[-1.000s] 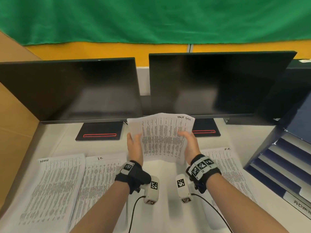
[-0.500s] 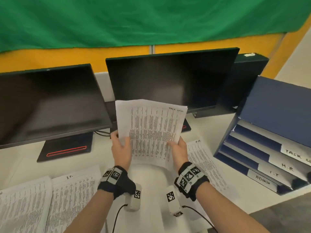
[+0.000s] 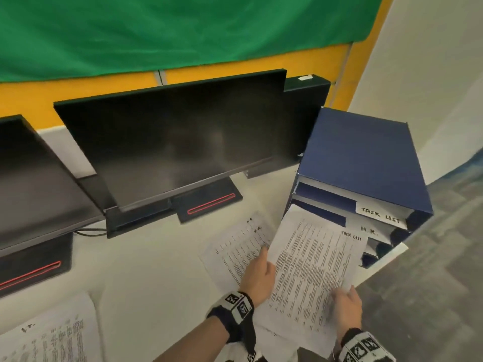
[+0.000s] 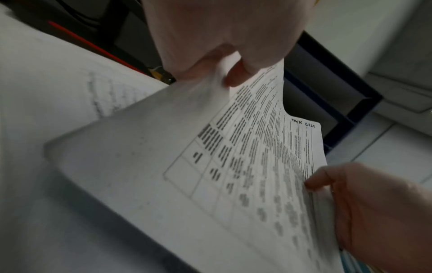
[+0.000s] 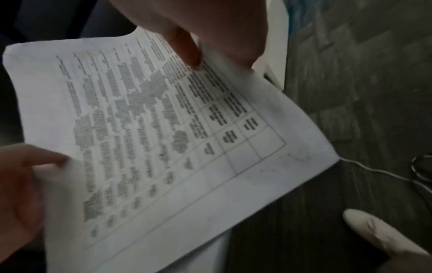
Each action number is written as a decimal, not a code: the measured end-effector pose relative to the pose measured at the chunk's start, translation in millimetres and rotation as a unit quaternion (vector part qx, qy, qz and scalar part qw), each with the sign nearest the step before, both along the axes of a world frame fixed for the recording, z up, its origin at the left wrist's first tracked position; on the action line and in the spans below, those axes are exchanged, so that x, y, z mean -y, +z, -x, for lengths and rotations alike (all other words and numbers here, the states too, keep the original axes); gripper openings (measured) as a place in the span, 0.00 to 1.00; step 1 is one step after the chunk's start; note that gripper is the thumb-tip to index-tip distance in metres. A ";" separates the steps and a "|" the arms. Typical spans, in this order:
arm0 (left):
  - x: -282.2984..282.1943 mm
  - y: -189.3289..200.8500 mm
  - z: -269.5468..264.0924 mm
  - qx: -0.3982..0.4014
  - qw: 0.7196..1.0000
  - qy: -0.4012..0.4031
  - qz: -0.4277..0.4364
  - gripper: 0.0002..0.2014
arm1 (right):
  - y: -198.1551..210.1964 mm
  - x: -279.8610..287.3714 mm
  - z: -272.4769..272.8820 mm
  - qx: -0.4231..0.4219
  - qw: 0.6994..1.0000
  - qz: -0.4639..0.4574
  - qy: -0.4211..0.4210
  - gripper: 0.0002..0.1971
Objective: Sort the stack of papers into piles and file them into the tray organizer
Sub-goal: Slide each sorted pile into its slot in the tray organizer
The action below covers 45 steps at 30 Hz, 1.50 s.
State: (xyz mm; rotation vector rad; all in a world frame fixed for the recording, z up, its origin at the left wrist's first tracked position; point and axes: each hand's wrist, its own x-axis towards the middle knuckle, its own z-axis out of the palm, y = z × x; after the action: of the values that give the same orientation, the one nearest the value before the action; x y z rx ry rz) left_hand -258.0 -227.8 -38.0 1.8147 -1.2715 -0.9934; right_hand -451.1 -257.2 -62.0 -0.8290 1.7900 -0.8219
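Two bare hands hold a thin bundle of white printed sheets point(image 3: 313, 267) headed "TASK LIST" in handwriting, raised above the white desk point(image 3: 156, 270). The left hand point(image 3: 257, 278) pinches the bundle's left edge, thumb on top; the right hand point(image 3: 346, 307) pinches its lower right edge, thumb pressed on the print. The bundle's far end points at the dark blue tray organizer point(image 3: 366, 158) standing at the desk's right edge and overlaps its front, just below the shelf labelled "TASK LIST" point(image 3: 380, 214); whether it has entered a shelf cannot be told. Below that sits a shelf marked "H.R.". A white pile marked "H.R." point(image 3: 235, 246) lies flat on the desk beside the left hand. Another pile point(image 3: 52, 335) lies at the near left. Two dark monitors point(image 3: 170, 137) stand behind.
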 end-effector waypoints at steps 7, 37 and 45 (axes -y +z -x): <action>23.5 39.5 13.9 -0.070 0.997 0.017 0.028 0.16 | 62.2 23.7 27.4 0.011 0.995 0.097 -0.001 0.15; 84.7 87.0 -59.0 -0.184 0.969 0.155 -0.063 0.22 | 167.2 111.1 -11.5 0.470 0.882 -0.009 -0.047 0.16; 38.2 -18.1 -116.3 0.297 0.917 0.042 -0.263 0.43 | 143.4 98.1 -28.7 0.483 0.867 0.116 0.025 0.18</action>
State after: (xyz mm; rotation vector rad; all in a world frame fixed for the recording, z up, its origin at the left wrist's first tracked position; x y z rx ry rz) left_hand -141.6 -266.0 -56.2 2.7168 -1.3236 -0.8063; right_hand -422.5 -355.3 81.3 -0.4524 0.7816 -1.1605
